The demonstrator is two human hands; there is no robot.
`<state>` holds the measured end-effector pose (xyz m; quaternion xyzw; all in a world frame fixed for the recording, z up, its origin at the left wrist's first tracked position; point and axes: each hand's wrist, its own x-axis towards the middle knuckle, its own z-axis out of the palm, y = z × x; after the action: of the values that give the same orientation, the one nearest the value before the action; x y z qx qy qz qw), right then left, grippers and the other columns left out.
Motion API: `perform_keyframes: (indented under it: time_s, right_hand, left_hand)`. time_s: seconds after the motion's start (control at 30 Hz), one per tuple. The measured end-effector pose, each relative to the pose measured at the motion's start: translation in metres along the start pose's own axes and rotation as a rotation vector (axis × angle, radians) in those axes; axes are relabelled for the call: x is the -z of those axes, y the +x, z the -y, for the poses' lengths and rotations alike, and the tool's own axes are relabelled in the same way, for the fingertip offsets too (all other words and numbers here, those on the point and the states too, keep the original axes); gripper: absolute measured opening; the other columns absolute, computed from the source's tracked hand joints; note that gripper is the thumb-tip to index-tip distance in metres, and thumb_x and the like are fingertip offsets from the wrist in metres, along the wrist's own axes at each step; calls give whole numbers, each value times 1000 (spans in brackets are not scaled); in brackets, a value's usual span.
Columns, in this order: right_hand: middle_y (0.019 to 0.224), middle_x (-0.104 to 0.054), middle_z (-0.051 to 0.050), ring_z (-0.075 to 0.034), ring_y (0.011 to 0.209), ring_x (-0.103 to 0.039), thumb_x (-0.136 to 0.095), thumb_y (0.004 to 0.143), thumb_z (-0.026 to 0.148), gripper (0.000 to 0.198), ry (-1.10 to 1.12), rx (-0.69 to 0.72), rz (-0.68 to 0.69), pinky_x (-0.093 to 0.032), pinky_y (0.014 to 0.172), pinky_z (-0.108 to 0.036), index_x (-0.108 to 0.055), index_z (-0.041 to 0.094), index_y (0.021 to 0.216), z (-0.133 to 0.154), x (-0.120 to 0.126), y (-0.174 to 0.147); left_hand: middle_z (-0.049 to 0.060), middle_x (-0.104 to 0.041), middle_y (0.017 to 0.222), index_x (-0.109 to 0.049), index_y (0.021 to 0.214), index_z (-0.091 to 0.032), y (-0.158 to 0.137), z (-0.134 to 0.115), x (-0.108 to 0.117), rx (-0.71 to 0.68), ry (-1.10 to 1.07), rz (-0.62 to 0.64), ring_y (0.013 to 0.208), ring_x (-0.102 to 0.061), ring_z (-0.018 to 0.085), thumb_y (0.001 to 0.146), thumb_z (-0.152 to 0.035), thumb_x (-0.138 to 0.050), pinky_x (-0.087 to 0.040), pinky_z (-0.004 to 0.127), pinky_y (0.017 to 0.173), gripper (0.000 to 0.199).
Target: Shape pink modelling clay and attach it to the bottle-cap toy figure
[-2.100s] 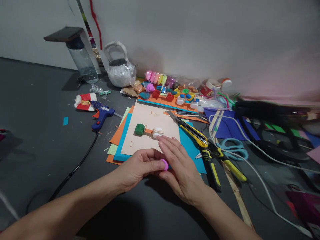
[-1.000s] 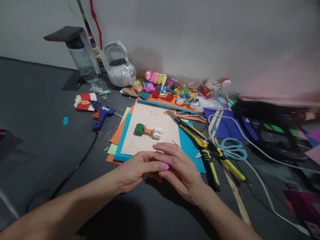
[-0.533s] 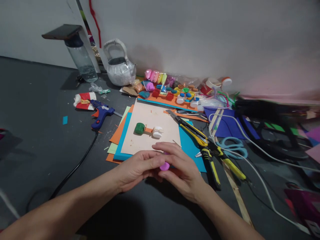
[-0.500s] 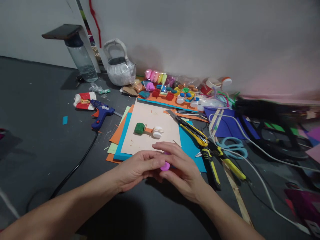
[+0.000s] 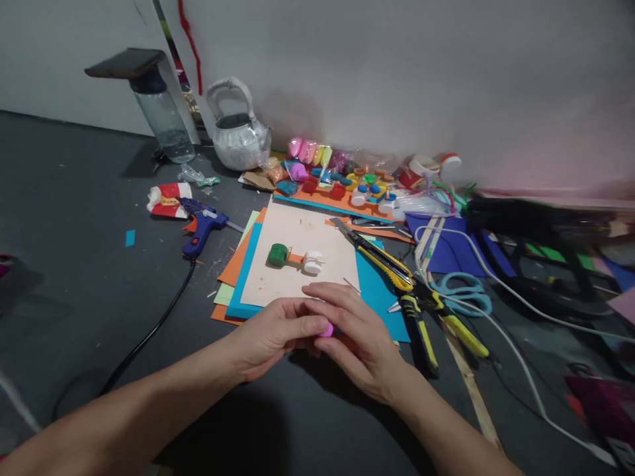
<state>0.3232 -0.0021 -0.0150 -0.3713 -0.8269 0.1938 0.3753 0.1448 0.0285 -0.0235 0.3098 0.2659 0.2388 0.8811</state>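
A small lump of pink modelling clay (image 5: 326, 329) shows between my two hands, partly covered by fingers. My left hand (image 5: 282, 334) pinches it from the left, thumb on top. From the right, my right hand (image 5: 360, 337) curls its fingers and thumb round the same lump. Just beyond my fingertips, a small piece with a green clay roll (image 5: 278, 255) at one end and white clay discs (image 5: 313, 262) at the other lies on a cream sheet (image 5: 292, 225). A thin orange strip links the two ends.
Left of the papers lies a blue glue gun (image 5: 201, 228) with its cord. A yellow utility knife (image 5: 384, 261), pliers (image 5: 419, 330) and light-blue scissors (image 5: 464, 294) lie to the right. A silver kettle (image 5: 241, 142) and bottle (image 5: 166, 125) stand behind, beside bagged coloured clay (image 5: 310, 151).
Less of the pink clay shows now between my fingers, and my hands have shifted slightly around it. The other things on the table stay in place.
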Motion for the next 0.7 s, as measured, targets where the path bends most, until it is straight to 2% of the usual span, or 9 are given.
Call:
perform_keyframes:
  time_s: [0.23,0.4,0.57,0.7]
  right_hand:
    - [131,-62,-14,-22,125,-55,-51,99,25,34,-34,29,-19,-44,109,-43,-55,18,132,-1,-2,-1]
    - [134,-59,-15,-23,127,-53,-53,98,28,38,-30,23,-7,-43,110,-44,-52,17,135,-1,-1,-2]
    - [134,-60,-14,-22,126,-54,-51,98,22,37,-18,25,-20,-43,110,-44,-53,18,135,0,-1,-2]
    - [133,-62,-11,-22,125,-56,-49,99,25,35,58,-36,-16,-46,107,-43,-56,22,134,3,1,-1]
  left_hand:
    - [2,-66,79,-74,89,-13,0,0,-1,26,-6,-25,70,-56,10,79,-33,-79,-42,25,71,23]
    - [3,-67,84,-74,94,-13,-1,0,-2,14,-14,-19,74,-57,10,79,-31,-79,-43,25,74,24]
    - [2,-65,79,-74,88,-14,-1,0,-2,39,-27,-4,67,-57,9,78,-35,-80,-44,24,68,24]
    - [2,-66,77,-75,87,-13,-1,-1,-1,22,-7,11,67,-57,9,78,-34,-80,-44,23,67,23]
